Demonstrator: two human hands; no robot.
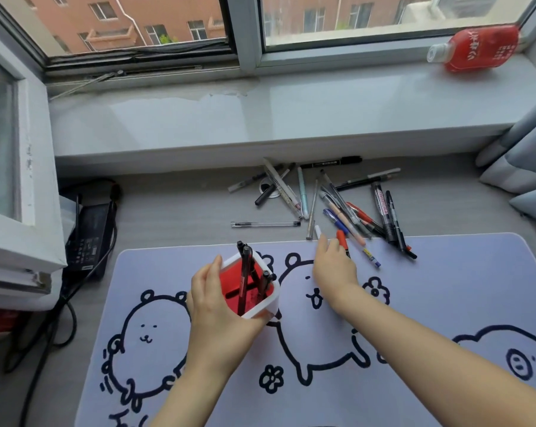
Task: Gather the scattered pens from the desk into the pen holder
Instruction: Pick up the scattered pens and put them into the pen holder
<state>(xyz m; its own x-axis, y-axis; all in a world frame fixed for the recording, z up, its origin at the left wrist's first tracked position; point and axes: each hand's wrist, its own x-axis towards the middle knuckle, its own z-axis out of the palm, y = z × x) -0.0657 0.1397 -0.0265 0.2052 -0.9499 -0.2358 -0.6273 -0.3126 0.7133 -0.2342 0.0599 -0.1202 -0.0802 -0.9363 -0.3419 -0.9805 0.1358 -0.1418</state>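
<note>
A square pen holder [271,306], white outside and red inside, stands on the lilac desk mat [445,303] with a few dark pens [245,272] upright in it. My left hand [211,300] grips its left and near side. My right hand [334,266] reaches over the mat's far edge, its fingers closing around a white-tipped pen [317,232] and touching a red-capped pen [341,237]. Several scattered pens [353,208] lie on the grey desk beyond, with a clear pen [265,224] lying alone to the left.
A red bottle [476,50] lies on the windowsill [260,118] at the far right. A black power adapter [89,238] with cables sits at the desk's left edge. Curtain fabric [519,167] hangs at the right. An open window frame [17,211] juts in on the left.
</note>
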